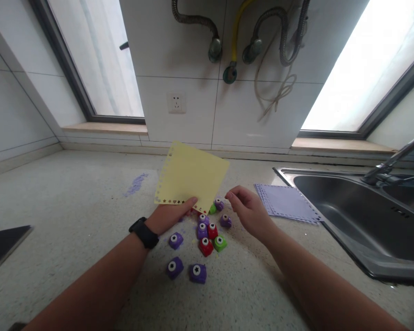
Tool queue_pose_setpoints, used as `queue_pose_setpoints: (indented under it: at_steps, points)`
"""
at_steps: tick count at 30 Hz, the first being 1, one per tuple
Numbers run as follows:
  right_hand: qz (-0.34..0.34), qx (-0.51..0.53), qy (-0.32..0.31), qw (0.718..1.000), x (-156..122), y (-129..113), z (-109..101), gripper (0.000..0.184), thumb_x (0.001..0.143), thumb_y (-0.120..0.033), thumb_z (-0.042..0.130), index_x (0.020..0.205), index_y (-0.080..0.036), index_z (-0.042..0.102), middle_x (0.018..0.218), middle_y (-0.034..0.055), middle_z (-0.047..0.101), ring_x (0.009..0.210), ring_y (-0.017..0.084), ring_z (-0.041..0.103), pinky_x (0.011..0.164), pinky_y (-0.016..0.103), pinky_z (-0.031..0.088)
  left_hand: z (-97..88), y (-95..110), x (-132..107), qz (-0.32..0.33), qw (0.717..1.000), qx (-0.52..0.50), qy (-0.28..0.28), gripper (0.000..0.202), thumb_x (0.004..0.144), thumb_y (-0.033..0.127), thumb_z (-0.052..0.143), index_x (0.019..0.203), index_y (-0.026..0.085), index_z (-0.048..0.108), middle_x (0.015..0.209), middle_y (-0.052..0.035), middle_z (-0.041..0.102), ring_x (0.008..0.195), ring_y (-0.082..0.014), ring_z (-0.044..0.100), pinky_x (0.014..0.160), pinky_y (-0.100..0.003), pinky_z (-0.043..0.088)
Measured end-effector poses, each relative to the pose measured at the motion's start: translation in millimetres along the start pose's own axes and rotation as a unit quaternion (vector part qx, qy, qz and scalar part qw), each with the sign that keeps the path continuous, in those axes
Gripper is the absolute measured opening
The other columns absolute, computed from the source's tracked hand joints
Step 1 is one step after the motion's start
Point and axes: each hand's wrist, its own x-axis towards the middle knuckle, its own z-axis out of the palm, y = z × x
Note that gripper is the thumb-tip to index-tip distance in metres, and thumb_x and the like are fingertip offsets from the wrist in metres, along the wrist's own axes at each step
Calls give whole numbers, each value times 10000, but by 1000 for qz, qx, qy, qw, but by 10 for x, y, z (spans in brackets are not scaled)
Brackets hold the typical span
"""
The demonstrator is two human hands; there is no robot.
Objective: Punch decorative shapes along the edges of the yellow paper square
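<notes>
A yellow sheet of paper [195, 177] is held up by my left hand [174, 215], thumb on its front near the lower edge. Small shapes, stars among them, are punched along its left and bottom edges. My right hand [250, 211] is apart from the sheet, fingers curled and thumb near the index fingertip; whether anything small is pinched there I cannot make out. Below the sheet lie several small craft punches: purple ones such as this punch [198, 273], a red punch [206, 247] and a green punch [220, 243]. The paper's lower corner partly hides others.
A stack of punched lilac paper [288, 202] lies at the right, its edge by the steel sink [331, 207]. Purple paper bits [136, 184] are scattered on the counter [72, 220] at left. A dark flat object [7, 246] sits at the far left.
</notes>
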Motion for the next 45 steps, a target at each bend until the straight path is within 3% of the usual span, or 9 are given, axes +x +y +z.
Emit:
queue_pose_setpoints:
  at_steps: [3,6,10,20,28,34,45]
  points:
    - [-55,-101,-132,984,-21,-67,-110,237,957,-339,569,792,-199,665,634,-10,620,573,131,510,567,279,388,-20,-28,29,-21,999,22,-11,511,868,534,648,461,225,618,471,4,587,453,-147,475,536,-304,380]
    - [-104,-137,-267,948,-55,-170,-171,184,936,-280,595,819,-216,721,639,-16,642,555,123,520,557,268,380,-21,-58,49,-25,1000,14,-2,523,906,557,572,538,198,673,514,-14,622,461,-136,472,516,-290,373]
    - [-134,-150,-343,917,-92,-252,-177,93,873,-271,689,902,-255,775,653,-24,673,538,122,547,538,263,366,-19,-70,57,-22,1000,7,3,522,903,575,559,592,176,692,486,5,571,431,-118,438,490,-274,363]
    - [-198,-217,-347,891,-174,-299,-42,135,920,-290,656,1038,-253,709,838,-2,735,713,155,649,666,287,437,24,-76,-4,-21,1000,22,-8,571,907,635,539,588,191,702,497,12,568,462,-130,453,519,-282,379]
    - [-246,-265,-312,879,-238,-243,53,192,905,-412,690,1007,-250,710,824,6,740,723,176,660,621,294,393,94,-153,-53,-36,999,4,-32,591,911,651,521,567,204,698,485,9,574,456,-136,484,538,-291,404]
    - [-241,-250,-313,884,-223,-237,15,154,939,-371,642,971,-239,716,812,9,737,719,160,656,640,284,406,103,-226,26,-36,996,-59,-56,603,907,652,510,607,170,712,528,-34,643,464,-146,556,529,-294,455]
    - [-217,-246,-326,887,-158,-200,-27,180,931,-370,623,954,-206,694,813,5,700,711,148,622,661,288,417,68,-243,82,-39,989,-142,-30,569,957,572,492,647,145,707,612,-67,707,492,-135,587,510,-268,456]
